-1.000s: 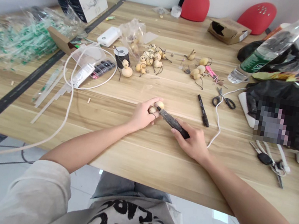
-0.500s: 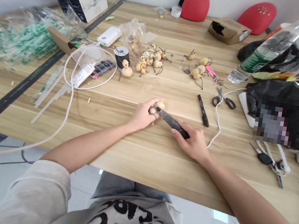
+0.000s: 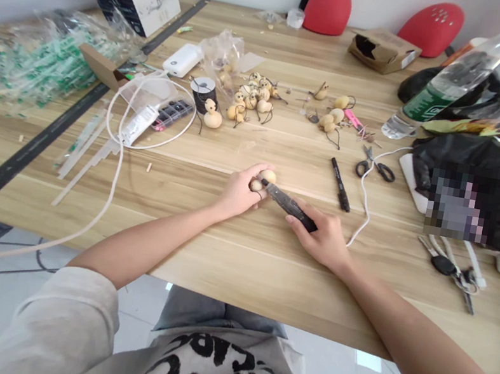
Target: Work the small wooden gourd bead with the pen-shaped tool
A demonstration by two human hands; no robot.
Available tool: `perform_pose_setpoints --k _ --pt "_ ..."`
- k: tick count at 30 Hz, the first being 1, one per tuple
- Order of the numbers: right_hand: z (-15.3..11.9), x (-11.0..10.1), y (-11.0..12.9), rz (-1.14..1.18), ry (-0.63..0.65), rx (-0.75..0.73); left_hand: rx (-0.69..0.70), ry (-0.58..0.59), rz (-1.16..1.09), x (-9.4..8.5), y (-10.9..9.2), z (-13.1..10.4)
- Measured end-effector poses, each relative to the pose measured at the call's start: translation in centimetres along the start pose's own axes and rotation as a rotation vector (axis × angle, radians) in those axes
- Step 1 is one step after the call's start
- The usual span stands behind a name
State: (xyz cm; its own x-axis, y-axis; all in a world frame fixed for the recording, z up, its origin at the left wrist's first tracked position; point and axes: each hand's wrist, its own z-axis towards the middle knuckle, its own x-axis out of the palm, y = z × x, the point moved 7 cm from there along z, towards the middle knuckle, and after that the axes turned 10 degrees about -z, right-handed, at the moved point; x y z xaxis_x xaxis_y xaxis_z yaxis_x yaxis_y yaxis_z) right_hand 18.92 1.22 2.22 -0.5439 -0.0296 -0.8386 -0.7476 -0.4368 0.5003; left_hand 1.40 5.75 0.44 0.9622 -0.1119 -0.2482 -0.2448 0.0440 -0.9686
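Observation:
My left hand (image 3: 240, 193) has its fingers closed around a small pale gourd (image 3: 269, 177) with a thin dark cord. The fingers hide part of the gourd. My right hand (image 3: 326, 236) grips a thick, dark, pen-shaped tool (image 3: 292, 207), whose tip meets the gourd or lies just over it; which, I cannot tell. Beyond my hands, a group of small gourds (image 3: 250, 93) with dark cords lies in a loose pile, some with drawn faces. Another gourd (image 3: 212, 118) sits left of the pile by a spool of black cord (image 3: 202, 93).
Right of my hands lie a black marker (image 3: 340, 185), scissors (image 3: 375, 169) and a white cable (image 3: 366, 207). A plastic bottle (image 3: 427, 102) and black bags (image 3: 478, 156) stand farther right. At left are a looped white cable (image 3: 113, 189), a parts box (image 3: 173, 114) and plastic-wrapped packets (image 3: 60, 57).
Both hands keep nearly the same pose, with the tool's tip still at the gourd. Only a very slight shift of the view shows.

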Motion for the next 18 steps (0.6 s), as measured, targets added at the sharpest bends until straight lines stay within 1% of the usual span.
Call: perform_pose_setpoints --k 10,18 --pt "0.00 0.01 0.10 0.010 0.006 -0.012 0.009 0.008 0.005 0.12 -0.02 0.07" --pt "-0.01 0.03 0.02 0.010 0.007 0.001 0.009 0.027 -0.044 0.32 0.19 0.08"
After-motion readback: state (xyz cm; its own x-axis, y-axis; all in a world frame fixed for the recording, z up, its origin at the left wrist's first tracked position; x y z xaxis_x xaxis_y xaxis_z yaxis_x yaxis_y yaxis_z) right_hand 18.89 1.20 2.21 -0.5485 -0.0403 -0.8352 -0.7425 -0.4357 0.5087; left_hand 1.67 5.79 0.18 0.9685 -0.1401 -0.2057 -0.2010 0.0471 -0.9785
